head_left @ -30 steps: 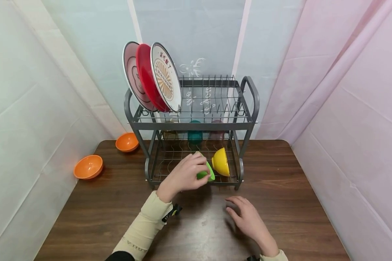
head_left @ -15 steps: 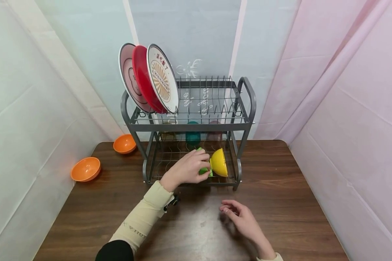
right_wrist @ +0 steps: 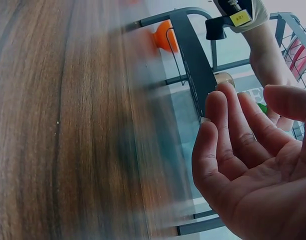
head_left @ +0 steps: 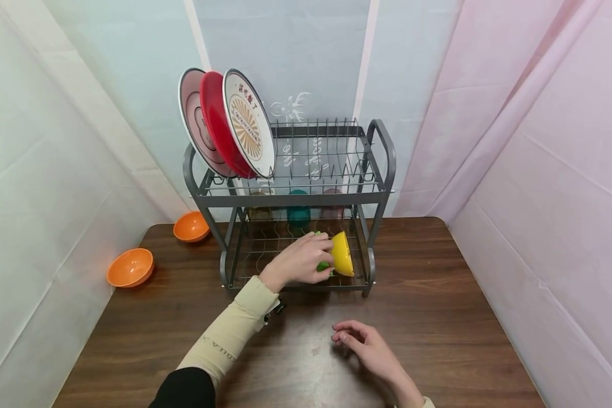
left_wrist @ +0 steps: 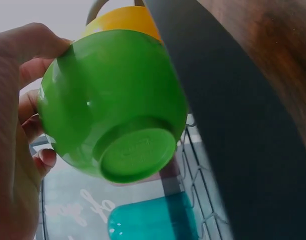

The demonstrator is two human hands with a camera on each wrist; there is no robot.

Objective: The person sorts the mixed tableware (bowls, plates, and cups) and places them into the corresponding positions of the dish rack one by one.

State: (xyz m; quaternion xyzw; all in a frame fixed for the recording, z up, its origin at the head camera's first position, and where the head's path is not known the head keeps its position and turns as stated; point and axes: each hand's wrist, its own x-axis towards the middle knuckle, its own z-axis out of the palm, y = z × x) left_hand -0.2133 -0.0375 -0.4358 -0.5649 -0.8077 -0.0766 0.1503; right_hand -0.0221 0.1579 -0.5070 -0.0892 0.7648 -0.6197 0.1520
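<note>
My left hand (head_left: pixel 305 260) grips a green bowl (left_wrist: pixel 113 100) by its rim, thumb on one side and fingers on the other. The bowl is tilted on its side, at the lower tier of the grey dish rack (head_left: pixel 296 199). In the head view the hand hides most of it. Right beside it a yellow bowl (head_left: pixel 342 255) stands on edge on the same tier; the left wrist view shows it just behind the green one. My right hand (head_left: pixel 369 348) hovers over the table in front of the rack, fingers loosely bent, holding nothing.
Several plates, among them a white patterned plate (head_left: pixel 250 124) and a red plate (head_left: pixel 218 122), lean at the upper tier's left. A teal cup (head_left: pixel 298 216) stands between two other cups at the lower back. Two orange bowls (head_left: pixel 130 268) sit on the wooden table (head_left: pixel 428 317), left of the rack.
My left hand has moved the green bowl to the right, up close to the yellow bowl. My right hand has drifted slightly left and nearer to me.
</note>
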